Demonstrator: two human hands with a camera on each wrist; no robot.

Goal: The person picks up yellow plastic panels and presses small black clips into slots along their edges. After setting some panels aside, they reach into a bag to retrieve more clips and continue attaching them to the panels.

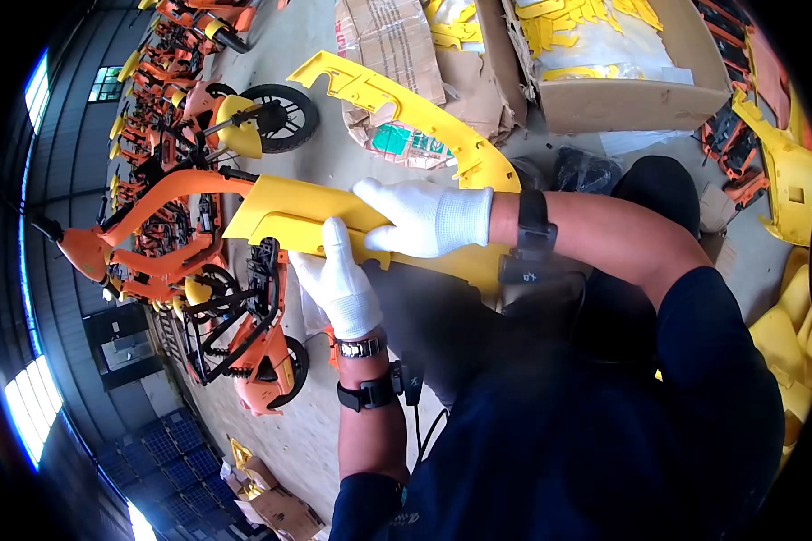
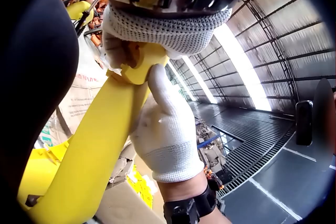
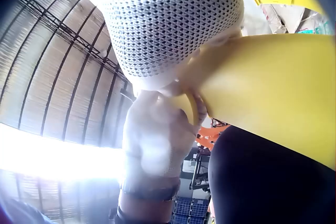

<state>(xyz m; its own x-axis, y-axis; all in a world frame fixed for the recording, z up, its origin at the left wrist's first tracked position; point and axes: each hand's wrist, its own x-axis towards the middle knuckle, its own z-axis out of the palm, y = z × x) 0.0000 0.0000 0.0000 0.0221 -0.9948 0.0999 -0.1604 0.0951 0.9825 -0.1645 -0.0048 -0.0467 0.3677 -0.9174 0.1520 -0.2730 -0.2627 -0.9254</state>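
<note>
A: In front of you — what is shown?
B: A yellow panel [image 1: 305, 206], held two-handed before me.
A: The grip in detail?
B: My gloved left hand [image 1: 336, 287] pinches its edge; my gloved right hand [image 1: 417, 216], just beside, grips the panel between thumb and fingers.
A: And the surroundings?
B: Beyond the panel, an open cardboard box [image 1: 636, 106] holds yellow parts [image 1: 595, 25] — and an orange bike frame [image 1: 158, 200] shows past the panel's end.

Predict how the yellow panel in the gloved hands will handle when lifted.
Probably stiff: the yellow panel shows no obvious sag beyond the left hand and right hand. Likely light for its size, given its thin-looking edges. Perhaps slightly slippery, since its surface looks smooth.
</note>
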